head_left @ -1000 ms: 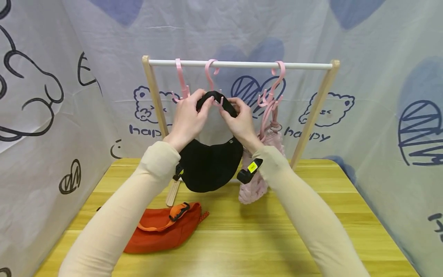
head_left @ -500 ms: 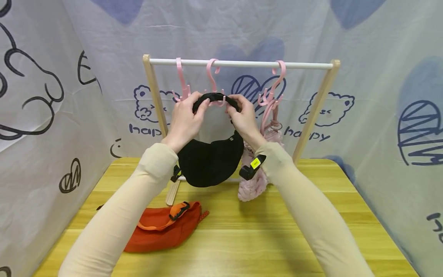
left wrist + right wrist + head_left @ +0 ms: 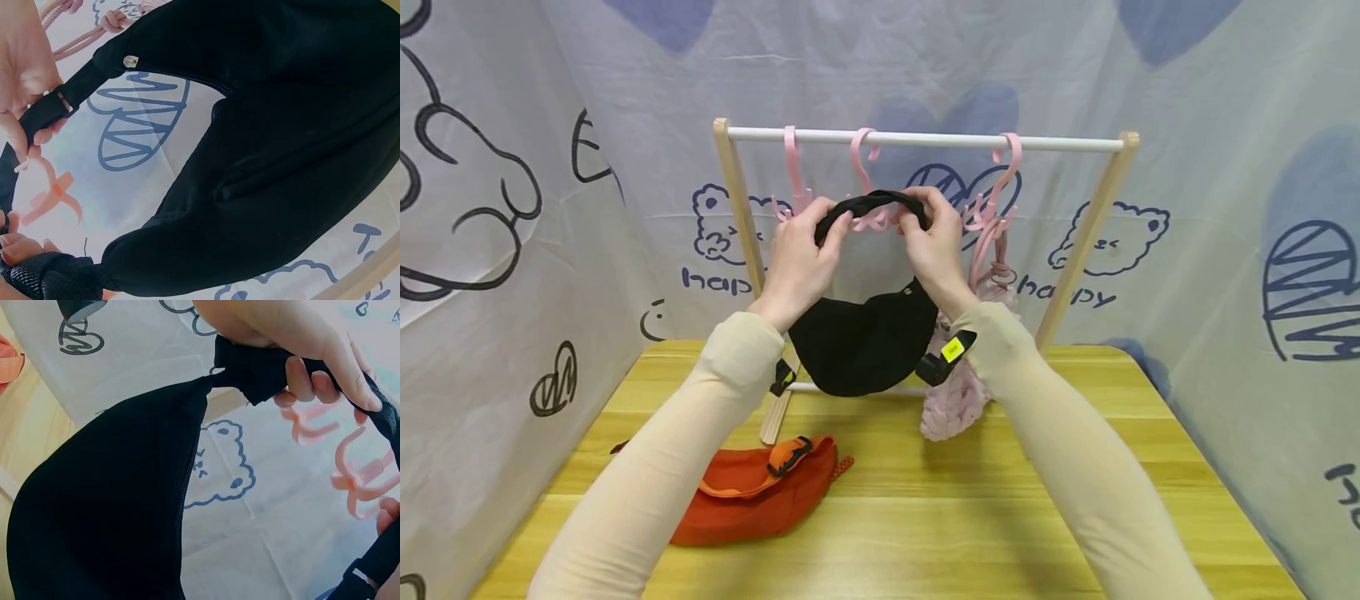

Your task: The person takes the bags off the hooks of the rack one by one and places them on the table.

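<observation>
A black waist bag (image 3: 865, 346) hangs by its strap (image 3: 876, 198) from both hands, before the rack. My left hand (image 3: 797, 258) pinches the strap's left side between thumb and fingers. My right hand (image 3: 934, 250) pinches the right side, near the strap's slider buckle (image 3: 65, 103). Between the hands the strap arches across the middle pink hook (image 3: 860, 158), overlapping it in the head view. That hook's prongs (image 3: 356, 478) show below the strap, apart from it in the right wrist view. A zipper (image 3: 187, 481) runs along the bag's upper edge.
The rack's white bar (image 3: 940, 140) carries two more pink hooks, left (image 3: 793, 162) and right (image 3: 1009, 171). A pink quilted bag (image 3: 955, 408) hangs from the right one, partly behind my right wrist. An orange waist bag (image 3: 752, 508) lies on the wooden table (image 3: 925, 533).
The black waist bag has risen slightly. Its strap, earlier behind a prong of the middle hook, now passes in front of and above the prongs. My right hand has shifted right and up.
</observation>
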